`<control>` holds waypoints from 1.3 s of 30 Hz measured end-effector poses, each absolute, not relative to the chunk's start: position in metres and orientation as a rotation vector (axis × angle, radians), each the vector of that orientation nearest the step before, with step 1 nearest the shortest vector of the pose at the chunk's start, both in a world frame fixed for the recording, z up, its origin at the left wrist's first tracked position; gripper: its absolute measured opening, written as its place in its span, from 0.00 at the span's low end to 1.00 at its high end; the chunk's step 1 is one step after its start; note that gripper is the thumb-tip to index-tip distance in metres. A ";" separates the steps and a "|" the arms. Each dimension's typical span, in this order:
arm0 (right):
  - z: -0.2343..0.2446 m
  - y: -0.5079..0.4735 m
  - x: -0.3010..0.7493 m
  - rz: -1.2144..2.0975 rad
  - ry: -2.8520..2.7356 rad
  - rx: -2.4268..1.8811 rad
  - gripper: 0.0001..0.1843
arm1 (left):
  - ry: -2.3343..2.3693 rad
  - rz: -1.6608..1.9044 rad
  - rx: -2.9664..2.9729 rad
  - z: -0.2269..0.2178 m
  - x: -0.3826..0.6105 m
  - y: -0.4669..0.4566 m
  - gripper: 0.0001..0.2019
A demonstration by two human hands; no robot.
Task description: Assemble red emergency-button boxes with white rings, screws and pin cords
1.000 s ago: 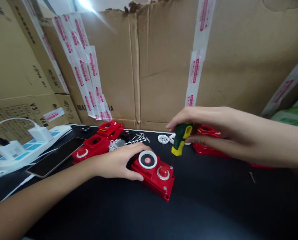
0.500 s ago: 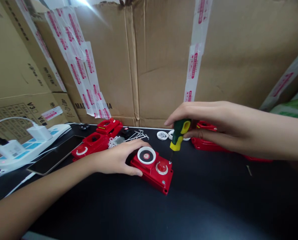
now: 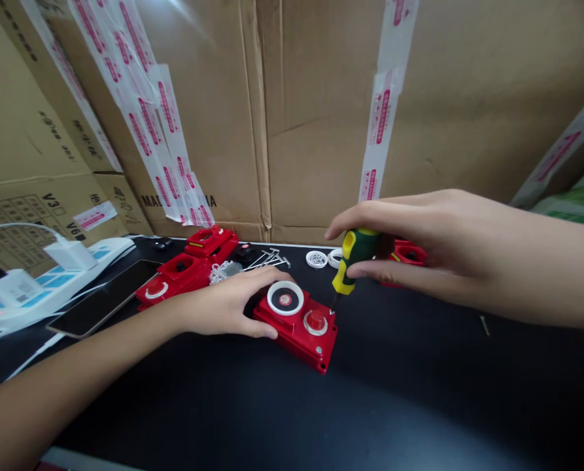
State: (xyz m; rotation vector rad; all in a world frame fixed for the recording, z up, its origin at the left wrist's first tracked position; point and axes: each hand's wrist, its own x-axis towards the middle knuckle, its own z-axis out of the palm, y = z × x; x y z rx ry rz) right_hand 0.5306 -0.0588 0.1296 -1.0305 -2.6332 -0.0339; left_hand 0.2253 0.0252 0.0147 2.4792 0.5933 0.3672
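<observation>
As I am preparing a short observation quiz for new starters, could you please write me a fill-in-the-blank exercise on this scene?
1. The right hand grips a green-and-yellow ____.
2. The left hand holds a device whose body is coloured ____.
3. The phone lies between the left forearm and the white ____.
4. The brown panels behind the black table are made of ____.

Missing words: screwdriver; red; power strip; cardboard.

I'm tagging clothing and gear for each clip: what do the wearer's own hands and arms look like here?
The left hand and right hand are bare, without gloves. No sleeve shows on the left forearm or right forearm, and I see no watch or bracelet. Some fingers are hidden.
</observation>
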 end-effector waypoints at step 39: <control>0.121 -0.059 0.528 0.011 -2.569 -1.071 0.26 | 0.599 0.356 2.478 0.017 0.225 0.023 0.34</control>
